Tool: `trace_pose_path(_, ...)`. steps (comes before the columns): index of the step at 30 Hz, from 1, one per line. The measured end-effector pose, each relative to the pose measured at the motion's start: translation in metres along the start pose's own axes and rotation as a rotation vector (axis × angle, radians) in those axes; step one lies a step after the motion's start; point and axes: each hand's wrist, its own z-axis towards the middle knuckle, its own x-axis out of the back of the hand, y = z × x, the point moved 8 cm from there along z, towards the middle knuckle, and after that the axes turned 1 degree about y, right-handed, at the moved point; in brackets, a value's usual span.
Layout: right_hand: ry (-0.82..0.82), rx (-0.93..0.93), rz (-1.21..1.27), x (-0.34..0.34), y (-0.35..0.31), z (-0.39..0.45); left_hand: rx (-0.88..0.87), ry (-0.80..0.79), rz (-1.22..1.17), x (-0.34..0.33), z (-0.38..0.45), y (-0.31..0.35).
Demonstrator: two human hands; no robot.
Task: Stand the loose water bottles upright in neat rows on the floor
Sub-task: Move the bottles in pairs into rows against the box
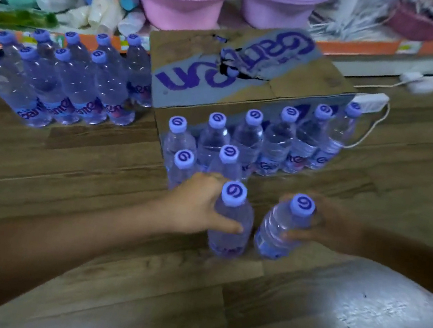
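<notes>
A: State the position of each hand

B: The left hand (197,201) grips a water bottle (230,224) around its upper body, thumb across the near side, fingers curled behind. The right hand (326,223) grips a second bottle (278,232) the same way, thumb on the near side; this hand is blurred, so its fingers are not clear

A: Orientation of the two bottles?

B: The left one stands upright on the wooden floor (64,166). The right one tilts slightly, cap leaning right. Whether its base touches the floor cannot be told. The two are just beside each other, with a narrow gap between

A: Location relative to the other stock?

B: They are nearest the camera. Just beyond stand two bottles (185,164) side by side, then a far row (274,139) of six running left to right against the cardboard box (241,81). All are upright with purple caps

A: Other items?

B: A separate block of upright bottles (59,81) stands far left, in rows, beside the box. Behind it lies a pile of white rolled items (73,2). Two pink basins (177,1) sit on the far ledge. A white power strip (371,100) and its cord lie right of the box
</notes>
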Motion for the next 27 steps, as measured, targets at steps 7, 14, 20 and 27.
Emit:
trace_pose_path(7,0.363,0.096,0.097,0.093,0.041,0.031,0.108,0.040,0.085,0.011,0.121,0.049)
trace_pose_path(14,0.398,0.064,0.360,0.099,0.089,0.077,0.255,0.035,0.242,-0.017,0.151,0.004)
trace_pose_path(20,0.392,0.113,0.249,0.079,0.070,0.096,0.300,0.011,0.283,-0.014,0.150,-0.011)
trace_pose_path(27,0.435,0.128,0.272,0.074,0.066,0.089,0.316,-0.052,0.233,-0.010,0.142,-0.011)
